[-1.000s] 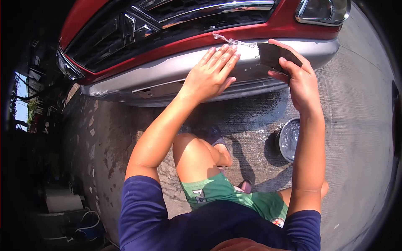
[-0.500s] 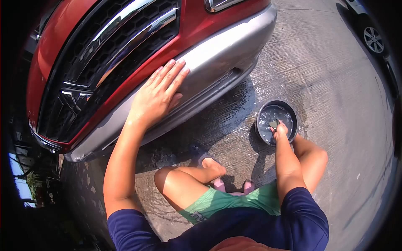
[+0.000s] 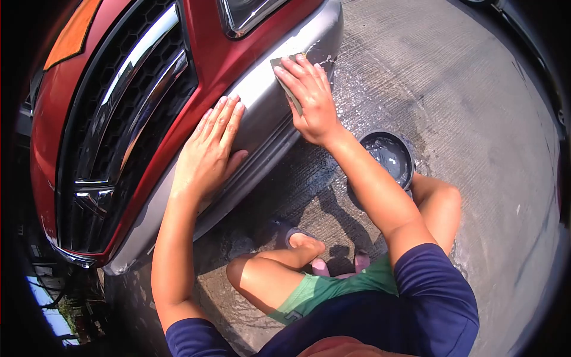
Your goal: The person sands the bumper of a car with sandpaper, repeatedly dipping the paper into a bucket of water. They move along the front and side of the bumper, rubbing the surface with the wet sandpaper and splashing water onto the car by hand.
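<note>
My left hand (image 3: pixel 209 146) lies flat on the silver-grey bumper (image 3: pixel 260 98) of a red car, with its fingers stretched out. Farther along the same bumper, near its corner, my right hand (image 3: pixel 313 102) presses a grey-green piece of sandpaper (image 3: pixel 278 63) against the surface. Its fingers cover most of the sheet, so only the edges show. Wet drips run on the bumper beside it. Below my right forearm stands a round black bucket (image 3: pixel 410 163) with water in it, partly hidden by the arm.
Above the bumper are the black grille (image 3: pixel 140 89) with chrome bars and a chrome-framed lamp (image 3: pixel 253 15). The concrete ground (image 3: pixel 452 113) is wet around the bucket. My bent legs (image 3: pixel 267 273) are close below the bumper. Part of another vehicle (image 3: pixel 535 53) shows at the right edge.
My right hand has come up out of the bucket with the sandpaper and now rests on the bumper. My left hand stays flat on the bumper. The view has shifted.
</note>
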`<action>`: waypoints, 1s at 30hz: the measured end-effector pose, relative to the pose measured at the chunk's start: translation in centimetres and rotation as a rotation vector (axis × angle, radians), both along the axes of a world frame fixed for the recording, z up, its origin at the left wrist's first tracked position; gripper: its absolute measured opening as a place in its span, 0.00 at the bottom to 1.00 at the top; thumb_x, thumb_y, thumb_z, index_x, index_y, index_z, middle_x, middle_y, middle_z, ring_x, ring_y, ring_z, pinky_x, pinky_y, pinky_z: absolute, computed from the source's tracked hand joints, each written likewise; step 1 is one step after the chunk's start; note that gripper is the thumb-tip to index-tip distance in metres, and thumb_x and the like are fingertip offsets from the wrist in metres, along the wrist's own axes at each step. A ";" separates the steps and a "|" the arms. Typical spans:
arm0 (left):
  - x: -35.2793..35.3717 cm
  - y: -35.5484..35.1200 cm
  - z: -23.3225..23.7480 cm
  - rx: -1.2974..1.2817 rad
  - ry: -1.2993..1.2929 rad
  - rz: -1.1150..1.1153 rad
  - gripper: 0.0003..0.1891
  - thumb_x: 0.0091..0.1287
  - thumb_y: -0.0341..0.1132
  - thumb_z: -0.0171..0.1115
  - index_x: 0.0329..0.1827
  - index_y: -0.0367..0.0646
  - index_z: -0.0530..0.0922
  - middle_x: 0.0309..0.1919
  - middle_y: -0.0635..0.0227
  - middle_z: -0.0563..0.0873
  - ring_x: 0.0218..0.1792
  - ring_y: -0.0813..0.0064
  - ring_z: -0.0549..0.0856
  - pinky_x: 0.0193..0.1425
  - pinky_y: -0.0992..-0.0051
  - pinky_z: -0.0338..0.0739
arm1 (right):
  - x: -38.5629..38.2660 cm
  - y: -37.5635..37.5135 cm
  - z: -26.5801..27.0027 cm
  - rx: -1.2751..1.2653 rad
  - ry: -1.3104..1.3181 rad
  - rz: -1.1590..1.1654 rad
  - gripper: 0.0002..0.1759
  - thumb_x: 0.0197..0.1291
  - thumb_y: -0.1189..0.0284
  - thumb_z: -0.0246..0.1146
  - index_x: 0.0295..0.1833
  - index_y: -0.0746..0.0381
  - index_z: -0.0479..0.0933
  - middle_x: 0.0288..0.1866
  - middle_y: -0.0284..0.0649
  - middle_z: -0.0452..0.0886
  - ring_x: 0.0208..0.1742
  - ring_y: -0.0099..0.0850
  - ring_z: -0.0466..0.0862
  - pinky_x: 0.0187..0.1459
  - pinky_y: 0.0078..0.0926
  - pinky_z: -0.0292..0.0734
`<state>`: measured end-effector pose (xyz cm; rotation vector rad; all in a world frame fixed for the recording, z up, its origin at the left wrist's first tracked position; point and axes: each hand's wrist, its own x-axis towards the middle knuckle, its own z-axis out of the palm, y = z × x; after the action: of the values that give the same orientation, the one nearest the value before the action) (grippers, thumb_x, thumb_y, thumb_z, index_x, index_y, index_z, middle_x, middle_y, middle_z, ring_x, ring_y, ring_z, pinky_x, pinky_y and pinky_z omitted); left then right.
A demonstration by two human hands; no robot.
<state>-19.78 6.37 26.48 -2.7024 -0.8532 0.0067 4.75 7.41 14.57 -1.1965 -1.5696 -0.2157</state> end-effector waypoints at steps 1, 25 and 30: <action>1.1 0.6 0.0 -0.007 -0.028 -0.015 0.54 0.64 0.41 0.77 0.88 0.38 0.54 0.86 0.50 0.60 0.85 0.51 0.63 0.89 0.58 0.59 | -1.4 -0.1 0.5 -0.018 -0.145 0.158 0.35 0.62 0.76 0.64 0.77 0.56 0.75 0.80 0.41 0.74 0.86 0.46 0.65 0.85 0.59 0.51; 0.5 0.7 -1.0 0.043 -0.041 0.049 0.51 0.63 0.44 0.76 0.88 0.44 0.59 0.86 0.61 0.63 0.86 0.60 0.62 0.89 0.58 0.58 | 5.1 5.2 0.5 -0.032 -0.256 -0.085 0.29 0.80 0.57 0.51 0.81 0.52 0.71 0.83 0.36 0.73 0.87 0.44 0.64 0.86 0.63 0.39; 0.0 0.1 -2.1 0.111 -0.063 0.086 0.47 0.67 0.47 0.72 0.87 0.43 0.60 0.86 0.59 0.64 0.86 0.60 0.64 0.88 0.58 0.60 | -7.0 0.7 -3.6 0.002 -0.024 0.149 0.38 0.82 0.52 0.47 0.88 0.61 0.56 0.91 0.48 0.54 0.92 0.54 0.46 0.87 0.60 0.32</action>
<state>-19.83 6.50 24.37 -2.5729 -0.9583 -0.1049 -2.22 8.13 10.98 -1.0733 -1.6709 -0.1343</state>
